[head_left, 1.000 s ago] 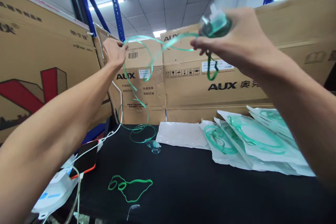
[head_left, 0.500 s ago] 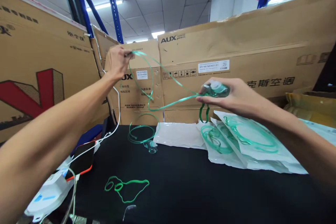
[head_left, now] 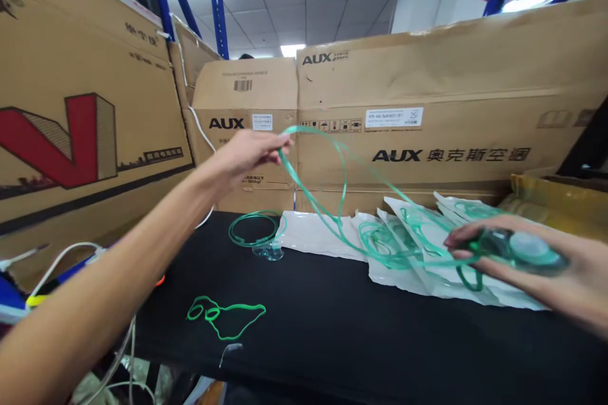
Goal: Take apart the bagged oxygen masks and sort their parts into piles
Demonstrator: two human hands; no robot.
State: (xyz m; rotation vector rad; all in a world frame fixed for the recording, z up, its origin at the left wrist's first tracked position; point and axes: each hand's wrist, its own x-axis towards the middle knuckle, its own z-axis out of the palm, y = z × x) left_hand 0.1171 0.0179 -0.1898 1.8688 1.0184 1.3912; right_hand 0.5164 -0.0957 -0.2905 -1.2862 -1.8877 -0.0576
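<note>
My left hand (head_left: 259, 150) pinches a loop of thin green tubing (head_left: 308, 193) above the back of the table. The tubing sags across to my right hand (head_left: 517, 259), blurred by motion at the right. In that hand's grip is a clear greenish breathing mask (head_left: 498, 244) with a round whitish part, and a dark green strap loop (head_left: 470, 278) dangles below it. On the black table lie a coil of green tubing (head_left: 251, 243) and a small clear plastic cup (head_left: 268, 251). Nearer to me are a bright green elastic strap (head_left: 237, 308) and a small clear strip (head_left: 230, 348).
White packets with coiled green tubing (head_left: 380, 242) overlap at the back right, beside a flat white packet (head_left: 318, 237). Large cardboard panels (head_left: 427, 88) wall the back and left. White cables (head_left: 71, 248) run along the left. The front edge of the black table (head_left: 332, 376) shows below.
My left hand has come down and to the right with the tubing. My right hand has moved right and down with the mask. The view has shifted slightly.
</note>
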